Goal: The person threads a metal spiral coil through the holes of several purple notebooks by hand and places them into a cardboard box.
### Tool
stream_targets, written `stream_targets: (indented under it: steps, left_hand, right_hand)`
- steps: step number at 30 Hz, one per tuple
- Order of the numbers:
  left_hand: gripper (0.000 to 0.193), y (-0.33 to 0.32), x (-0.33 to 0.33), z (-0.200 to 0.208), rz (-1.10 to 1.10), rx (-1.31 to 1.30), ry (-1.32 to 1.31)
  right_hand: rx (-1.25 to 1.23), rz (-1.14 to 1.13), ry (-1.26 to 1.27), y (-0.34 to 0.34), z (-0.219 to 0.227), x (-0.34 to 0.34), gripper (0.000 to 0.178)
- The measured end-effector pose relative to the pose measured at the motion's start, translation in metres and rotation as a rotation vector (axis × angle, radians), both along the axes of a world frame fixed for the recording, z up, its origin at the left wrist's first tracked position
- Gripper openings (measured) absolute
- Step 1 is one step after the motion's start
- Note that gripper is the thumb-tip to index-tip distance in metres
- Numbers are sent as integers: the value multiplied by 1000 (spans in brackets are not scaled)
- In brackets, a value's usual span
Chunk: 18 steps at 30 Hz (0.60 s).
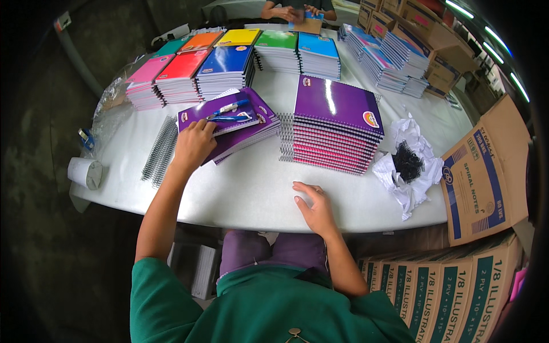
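Observation:
My left hand [196, 142] is closed at the near edge of a purple notebook [200, 110], which lies on top of a low stack of purple notebooks [264, 111]. A blue and white pen [231, 107] and a slim blue-handled tool [230, 118] rest on the upper cover. Above the table's near edge, my right hand [318, 211] is open, fingers apart and holding nothing. Beyond it stands a tall stack of purple spiral notebooks [337, 106]. Loose wire spirals [160, 151] lie left of the low stack, and more spirals [286, 137] lie between the stacks.
Coloured notebook stacks [226, 60] line the table's far side. Crumpled white paper [409, 188] holds black wire scraps [408, 162] at right, beside an open carton [480, 171]. A white roll [85, 173] sits at the left edge. Another person [300, 11] handles a notebook opposite.

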State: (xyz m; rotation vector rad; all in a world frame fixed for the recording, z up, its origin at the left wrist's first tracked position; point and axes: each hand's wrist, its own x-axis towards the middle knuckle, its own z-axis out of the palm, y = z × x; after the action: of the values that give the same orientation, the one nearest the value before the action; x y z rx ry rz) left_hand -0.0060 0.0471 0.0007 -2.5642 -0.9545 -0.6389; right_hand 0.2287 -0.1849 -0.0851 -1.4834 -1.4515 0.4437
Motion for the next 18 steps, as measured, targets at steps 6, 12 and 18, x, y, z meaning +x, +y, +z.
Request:
stream_targets:
  steps: [6, 12, 18]
  left_hand:
    - [18, 2, -6, 58, -3, 89, -178]
    - [18, -109, -17, 114, -126, 60, -172]
    - [34, -147, -1, 64, -336, -229, -267]
  right_hand:
    - [-34, -2, 114, -4, 5, 4, 34]
    - [226, -92, 299, -11, 47, -17, 61]
    - [196, 294, 416, -17, 78, -16, 35]
